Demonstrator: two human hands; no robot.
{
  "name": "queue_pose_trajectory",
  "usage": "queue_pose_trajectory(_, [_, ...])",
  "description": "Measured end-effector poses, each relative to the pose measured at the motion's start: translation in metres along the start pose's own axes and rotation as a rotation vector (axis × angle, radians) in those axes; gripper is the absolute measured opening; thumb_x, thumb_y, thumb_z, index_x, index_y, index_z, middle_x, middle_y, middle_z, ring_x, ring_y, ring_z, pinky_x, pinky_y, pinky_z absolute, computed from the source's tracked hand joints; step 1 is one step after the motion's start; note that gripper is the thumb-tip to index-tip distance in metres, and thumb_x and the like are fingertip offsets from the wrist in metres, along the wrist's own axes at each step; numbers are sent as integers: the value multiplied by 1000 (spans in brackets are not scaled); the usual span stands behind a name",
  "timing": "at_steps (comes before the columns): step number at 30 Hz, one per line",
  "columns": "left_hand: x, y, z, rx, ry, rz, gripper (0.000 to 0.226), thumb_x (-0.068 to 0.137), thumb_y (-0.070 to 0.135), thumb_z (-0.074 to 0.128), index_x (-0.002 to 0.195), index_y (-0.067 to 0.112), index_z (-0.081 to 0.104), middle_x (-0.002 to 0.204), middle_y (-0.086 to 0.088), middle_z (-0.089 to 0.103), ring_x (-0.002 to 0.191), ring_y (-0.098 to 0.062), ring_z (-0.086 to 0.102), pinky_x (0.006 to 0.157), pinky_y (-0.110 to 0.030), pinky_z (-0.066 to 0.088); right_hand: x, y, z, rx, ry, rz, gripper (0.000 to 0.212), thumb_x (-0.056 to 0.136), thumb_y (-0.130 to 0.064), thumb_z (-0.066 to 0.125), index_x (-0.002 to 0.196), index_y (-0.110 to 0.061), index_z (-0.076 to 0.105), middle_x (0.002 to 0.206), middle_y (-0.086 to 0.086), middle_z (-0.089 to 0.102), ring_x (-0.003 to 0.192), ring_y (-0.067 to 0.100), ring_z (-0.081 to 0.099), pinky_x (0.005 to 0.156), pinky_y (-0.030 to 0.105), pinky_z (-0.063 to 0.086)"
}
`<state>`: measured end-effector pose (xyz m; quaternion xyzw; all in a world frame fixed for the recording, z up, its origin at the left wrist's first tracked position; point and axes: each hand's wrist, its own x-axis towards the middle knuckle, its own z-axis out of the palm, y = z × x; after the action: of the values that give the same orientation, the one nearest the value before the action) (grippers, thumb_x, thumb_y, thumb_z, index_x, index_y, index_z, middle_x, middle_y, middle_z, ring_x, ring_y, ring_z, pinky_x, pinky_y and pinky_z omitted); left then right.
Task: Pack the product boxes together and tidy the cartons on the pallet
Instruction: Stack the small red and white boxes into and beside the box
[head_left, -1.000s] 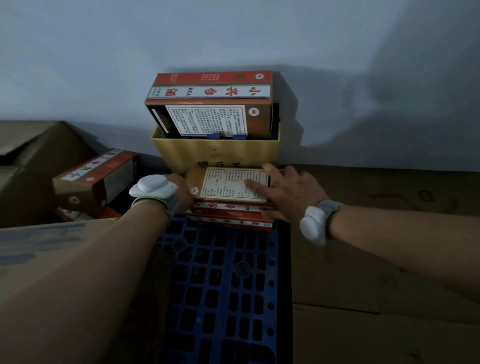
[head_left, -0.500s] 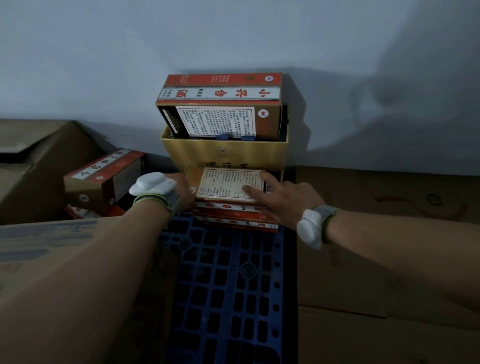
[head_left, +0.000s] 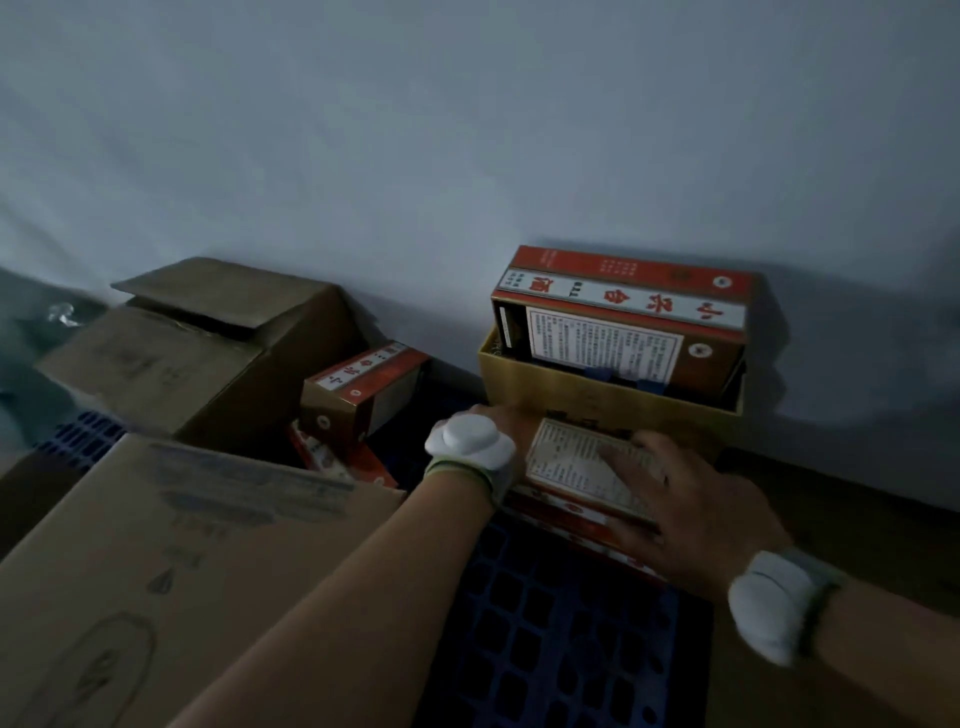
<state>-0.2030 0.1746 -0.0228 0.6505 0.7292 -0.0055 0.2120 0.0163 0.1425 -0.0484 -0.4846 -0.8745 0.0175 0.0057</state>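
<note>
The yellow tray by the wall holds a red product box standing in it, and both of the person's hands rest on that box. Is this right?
Not quite. In the head view the yellow tray does hold a red product box, but both hands, left hand and right hand, rest on the flat boxes stacked before it.

Left hand (head_left: 511, 423) mostly hidden behind its white wrist device (head_left: 470, 441); its grip cannot be told. Stacked product boxes (head_left: 582, 467) partly covered by the right hand (head_left: 696, 514). Label print too small to read. Near carton (head_left: 156, 571) and blue pallet (head_left: 561, 639) cut off by the bottom edge.
</note>
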Motion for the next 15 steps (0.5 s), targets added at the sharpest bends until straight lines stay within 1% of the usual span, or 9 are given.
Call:
queue_pose_trajectory(1, [-4, -2, -2, 43, 56, -1, 21, 97, 43, 43, 92, 27, 56, 105, -7, 64, 101, -34, 60, 81, -36, 43, 1, -2, -5, 10, 34, -25, 66, 82, -61, 50, 138, -26, 46, 135, 12, 49, 101, 32, 61, 54, 38, 55])
queue_pose_trajectory(2, [-10, -5, -4, 63, 68, -47, 22, 94, 46, 45, 85, 27, 49, 98, -6, 62, 94, -35, 61, 80, -38, 44, 1, -4, -9, 19, 65, -46, 64, 81, -57, 58, 135, -24, 51, 130, 14, 53, 98, 32, 64, 50, 39, 55])
queue_pose_trajectory(3, [-17, -7, -7, 77, 47, -110, 23, 91, 46, 47, 86, 24, 46, 99, -7, 62, 92, -35, 61, 83, -43, 45, 1, -10, -13, 41, 63, -53, 63, 80, -56, 60, 134, -24, 52, 130, 13, 54, 99, 31, 64, 50, 39, 56])
queue_pose_trajectory(6, [-47, -2, -12, 8, -25, -242, 28, 83, 45, 51, 97, 21, 48, 106, -6, 61, 98, -34, 59, 101, -55, 34, -3, -27, -28, 102, -50, 0, 64, 86, -61, 42, 143, -34, 36, 143, 3, 40, 112, 23, 57, 65, 35, 56])
queue_pose_trajectory(8, [-70, 2, -14, 46, -2, -261, 28, 81, 47, 49, 98, 24, 47, 113, -4, 59, 108, -31, 55, 109, -56, 21, -13, -39, -38, 140, -68, 14, 61, 88, -59, 39, 143, -34, 35, 141, -1, 41, 105, 20, 59, 60, 33, 55])
queue_pose_trajectory(9, [-85, 2, -20, 79, -14, -263, 31, 81, 48, 47, 102, 25, 48, 123, -6, 56, 118, -31, 50, 112, -57, 13, -19, -46, -48, 162, -96, -3, 58, 89, -56, 43, 142, -33, 39, 138, 0, 45, 98, 19, 62, 54, 31, 54])
queue_pose_trajectory(11, [-118, -3, -36, 129, -91, -255, 51, 84, 49, 44, 128, 23, 44, 148, -11, 35, 138, -33, 27, 113, -58, 0, -37, -63, -70, 203, -145, -28, 56, 88, -51, 51, 139, -30, 45, 132, 2, 52, 90, 18, 66, 45, 24, 47])
queue_pose_trajectory(13, [-152, -16, -57, 133, -173, -258, 65, 87, 46, 45, 145, 22, 29, 156, -12, 18, 142, -35, 15, 115, -55, 5, -56, -82, -93, 223, -246, -63, 57, 90, -54, 44, 143, -34, 36, 137, 0, 45, 94, 15, 64, 46, 21, 42])
queue_pose_trajectory(15, [-179, -33, -75, 95, -290, -282, 71, 88, 44, 47, 150, 22, 20, 157, -12, 16, 142, -36, 17, 115, -52, 13, -64, -102, -112, 204, -338, -104, 59, 92, -58, 32, 146, -39, 23, 143, -4, 34, 96, 13, 59, 49, 22, 44])
